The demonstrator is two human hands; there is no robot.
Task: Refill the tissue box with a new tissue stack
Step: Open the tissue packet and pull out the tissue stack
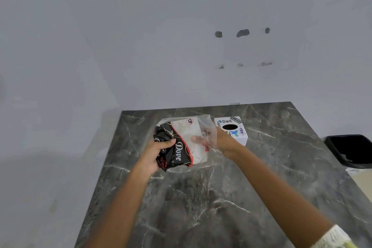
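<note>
Marble counter (201, 207): tissue box (231, 129) behind hands-held tissue pack (181, 143).

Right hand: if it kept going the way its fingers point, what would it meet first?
The right hand points leftward across the tissue pack; past that, probably the left hand gripping the pack's other end, though depth is unclear.

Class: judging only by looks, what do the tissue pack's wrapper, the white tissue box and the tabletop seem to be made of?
Wrapper: thin plastic film, glossy, clear at its open end; it crinkles and shows the fingers through it. Tissue box: probably matte white card, with crisp folded edges and stickers. Tabletop: dark grey with white veins, marble or a laminate imitation; cannot tell which.
</note>
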